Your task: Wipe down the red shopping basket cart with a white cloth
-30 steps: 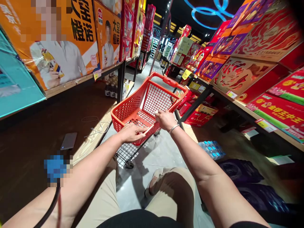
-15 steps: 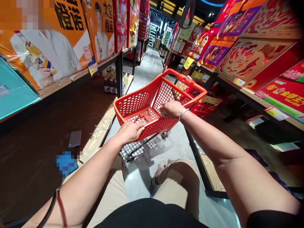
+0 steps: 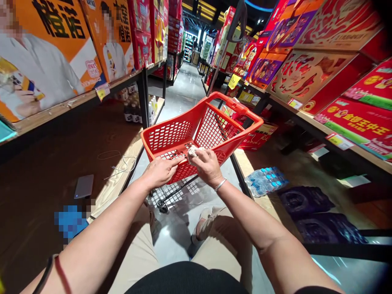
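Note:
A red plastic shopping basket point(image 3: 171, 136) on a wheeled frame stands tilted in the aisle ahead of me. My left hand point(image 3: 159, 171) grips its near rim, fingers curled over the edge. My right hand point(image 3: 206, 165) is closed on a small crumpled white cloth or tissue point(image 3: 193, 151) and presses it on the basket's near rim, right beside my left hand. A bracelet circles my right wrist. The basket looks empty inside.
Shelves line both sides: orange boxes at upper left, red gift boxes point(image 3: 358, 122) at right. The low left shelf holds a phone point(image 3: 84, 185), a cable and dark bottles point(image 3: 130, 112). A pack of water bottles point(image 3: 265, 179) and dark packs lie at lower right. The tiled aisle runs ahead.
My right hand came back from the basket's right side to the near rim beside my left hand, now showing a white wad. The basket swung slightly and the view shifted.

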Demonstrator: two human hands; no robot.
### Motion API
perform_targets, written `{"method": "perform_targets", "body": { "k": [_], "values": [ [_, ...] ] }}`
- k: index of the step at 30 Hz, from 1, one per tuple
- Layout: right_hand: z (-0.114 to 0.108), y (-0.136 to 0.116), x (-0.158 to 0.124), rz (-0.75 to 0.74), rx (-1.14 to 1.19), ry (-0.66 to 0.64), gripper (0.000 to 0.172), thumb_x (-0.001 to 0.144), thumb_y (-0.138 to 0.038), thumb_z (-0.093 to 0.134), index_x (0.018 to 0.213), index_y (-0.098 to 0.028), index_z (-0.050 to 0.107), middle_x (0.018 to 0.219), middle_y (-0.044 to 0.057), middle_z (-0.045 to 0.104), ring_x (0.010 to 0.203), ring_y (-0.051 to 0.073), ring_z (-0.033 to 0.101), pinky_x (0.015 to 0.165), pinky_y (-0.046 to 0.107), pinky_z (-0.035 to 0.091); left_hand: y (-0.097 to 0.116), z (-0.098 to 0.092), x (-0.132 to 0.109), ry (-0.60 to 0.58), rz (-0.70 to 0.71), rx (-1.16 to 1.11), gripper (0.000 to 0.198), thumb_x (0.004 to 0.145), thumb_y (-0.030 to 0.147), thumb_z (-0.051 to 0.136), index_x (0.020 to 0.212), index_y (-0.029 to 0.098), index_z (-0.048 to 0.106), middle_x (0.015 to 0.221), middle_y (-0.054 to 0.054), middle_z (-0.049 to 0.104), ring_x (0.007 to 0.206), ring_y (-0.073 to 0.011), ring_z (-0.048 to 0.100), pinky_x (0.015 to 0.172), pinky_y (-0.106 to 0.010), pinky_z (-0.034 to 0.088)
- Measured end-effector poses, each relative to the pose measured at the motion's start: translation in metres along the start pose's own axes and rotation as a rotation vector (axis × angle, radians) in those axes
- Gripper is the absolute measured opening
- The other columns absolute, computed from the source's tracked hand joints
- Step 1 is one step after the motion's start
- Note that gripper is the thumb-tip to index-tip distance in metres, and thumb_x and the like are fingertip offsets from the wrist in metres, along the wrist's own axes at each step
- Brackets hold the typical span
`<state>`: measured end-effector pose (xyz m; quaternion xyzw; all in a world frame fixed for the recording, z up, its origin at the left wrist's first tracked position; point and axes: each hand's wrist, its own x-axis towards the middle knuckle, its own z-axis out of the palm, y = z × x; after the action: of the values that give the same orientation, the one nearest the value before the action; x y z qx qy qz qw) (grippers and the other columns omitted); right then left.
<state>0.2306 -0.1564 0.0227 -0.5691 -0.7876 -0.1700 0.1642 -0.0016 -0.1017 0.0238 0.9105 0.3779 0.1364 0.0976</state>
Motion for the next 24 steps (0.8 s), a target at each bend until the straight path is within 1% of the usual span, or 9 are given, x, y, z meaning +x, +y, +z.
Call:
{"method": "perform_targets", "body": {
  "k": [2,5,7,9,12,14,16,19,24],
  "values": [
    [-0.007,0.033,-0.001,0.086,-0.033,-0.015,0.035,0.104,-0.027,0.044,0.123,-0.033,0.072,0.139,0.004,0.061,0.123,0.024,0.047,0.102,0.038,0.039,-0.003,-0.002,-0.001,-0.008,0.02,-0.027,0.052,0.101,0.036,0.033,0.149,0.034,0.053,0.121,-0.002,0.077,0.106,-0.0215,0.072,0.099,-0.034,0.051],
    [-0.022,0.088,0.005,0.319,-0.088,0.029,0.035,0.101,-0.028,0.045,0.122,-0.027,0.073,0.139,0.01,0.06,0.118,0.026,0.049,0.1,0.041,0.039,-0.004,-0.005,-0.001,-0.027,0.007,-0.037,0.051,0.101,0.037,0.033,0.145,0.033,0.059,0.124,-0.004,0.076,0.109,-0.0242,0.072,0.096,-0.036,0.053],
    [-0.027,0.107,0.011,0.4,-0.072,0.072,0.034,0.098,-0.025,0.048,0.121,-0.024,0.073,0.138,0.011,0.06,0.116,0.027,0.05,0.1,0.041,0.039,0.001,-0.007,0.002,-0.031,-0.015,-0.042,0.05,0.098,0.031,0.036,0.139,0.031,0.064,0.127,-0.004,0.074,0.112,-0.0249,0.07,0.097,-0.036,0.053],
    [-0.026,0.102,0.016,0.394,-0.022,0.077,0.034,0.093,-0.021,0.052,0.119,-0.023,0.073,0.136,0.011,0.061,0.115,0.027,0.051,0.102,0.041,0.039,0.012,-0.008,0.009,-0.036,-0.031,-0.045,0.052,0.092,0.023,0.041,0.139,0.027,0.064,0.133,-0.005,0.071,0.119,-0.0247,0.068,0.101,-0.036,0.052],
    [-0.016,0.068,0.017,0.319,0.054,0.019,0.038,0.088,-0.016,0.054,0.119,-0.024,0.073,0.137,0.009,0.061,0.115,0.027,0.051,0.102,0.039,0.039,0.033,-0.009,0.022,-0.023,-0.046,-0.023,0.058,0.091,0.019,0.043,0.147,0.022,0.054,0.141,-0.008,0.065,0.125,-0.0253,0.064,0.104,-0.036,0.051],
    [-0.012,0.046,0.018,0.244,0.086,-0.034,0.042,0.088,-0.014,0.053,0.123,-0.026,0.071,0.139,0.007,0.06,0.114,0.026,0.05,0.1,0.037,0.04,0.043,-0.006,0.03,0.005,-0.07,0.002,0.056,0.093,0.02,0.041,0.148,0.019,0.053,0.138,-0.01,0.065,0.123,-0.0256,0.064,0.103,-0.036,0.052],
    [-0.014,0.038,0.021,0.17,0.086,-0.08,0.044,0.088,-0.013,0.052,0.126,-0.027,0.07,0.139,0.006,0.06,0.111,0.024,0.05,0.098,0.034,0.041,0.046,-0.001,0.035,0.042,-0.117,0.018,0.054,0.094,0.018,0.041,0.146,0.02,0.055,0.134,-0.01,0.067,0.12,-0.0251,0.065,0.101,-0.036,0.053],
    [-0.027,0.058,0.033,0.192,-0.011,-0.118,0.04,0.09,-0.016,0.05,0.124,-0.027,0.07,0.135,0.006,0.061,0.105,0.024,0.05,0.094,0.034,0.041,0.038,0.009,0.037,0.097,-0.162,0.025,0.056,0.093,0.015,0.043,0.146,0.027,0.057,0.133,-0.006,0.067,0.119,-0.0243,0.066,0.098,-0.035,0.054],
    [-0.042,0.11,0.057,0.491,-0.103,-0.041,0.038,0.095,-0.031,0.049,0.126,-0.024,0.07,0.138,0.01,0.058,0.109,0.03,0.05,0.091,0.038,0.043,0.022,0.014,0.033,0.128,-0.137,0.003,0.056,0.091,0.016,0.047,0.144,0.031,0.058,0.14,-0.003,0.065,0.122,-0.0232,0.065,0.096,-0.033,0.055]
  ]
}}
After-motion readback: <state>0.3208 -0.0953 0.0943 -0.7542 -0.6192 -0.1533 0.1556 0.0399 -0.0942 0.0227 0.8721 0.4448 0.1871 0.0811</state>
